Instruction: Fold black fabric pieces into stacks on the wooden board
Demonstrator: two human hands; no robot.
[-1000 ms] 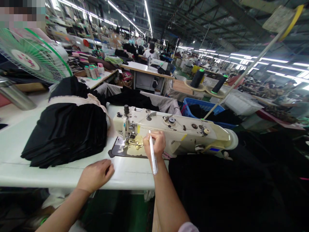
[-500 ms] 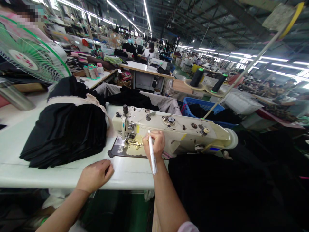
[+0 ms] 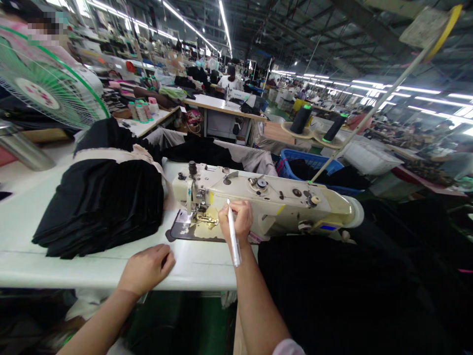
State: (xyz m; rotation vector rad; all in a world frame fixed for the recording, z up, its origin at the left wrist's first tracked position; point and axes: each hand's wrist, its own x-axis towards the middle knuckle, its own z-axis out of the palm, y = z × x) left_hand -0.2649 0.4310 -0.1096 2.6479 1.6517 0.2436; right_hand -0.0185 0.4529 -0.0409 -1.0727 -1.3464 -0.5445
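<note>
My right hand [image 3: 238,219] is closed around a slim white pen [image 3: 232,229], which points up and slightly left, its lower end lying over my wrist. This hand is in front of the pale sewing machine [image 3: 273,190], close to the metal needle plate [image 3: 201,229]. My left hand [image 3: 148,266] rests as a loose fist on the white table [image 3: 199,268] near its front edge, with nothing visible in it. Left of the machine stands a thick stack of black fabric pieces [image 3: 99,202], tied round with a pale cloth strip [image 3: 107,154].
More black fabric [image 3: 325,291] lies to the right of my forearm. Behind the machine are a blue basket [image 3: 288,165] and black thread cones [image 3: 301,118]. A slanting thread pole [image 3: 369,116] rises at right. A fan [image 3: 40,91] and a metal flask [image 3: 25,148] stand at left.
Both hands stay where they were, and the pen is held the same way. The view has shifted only very slightly.
</note>
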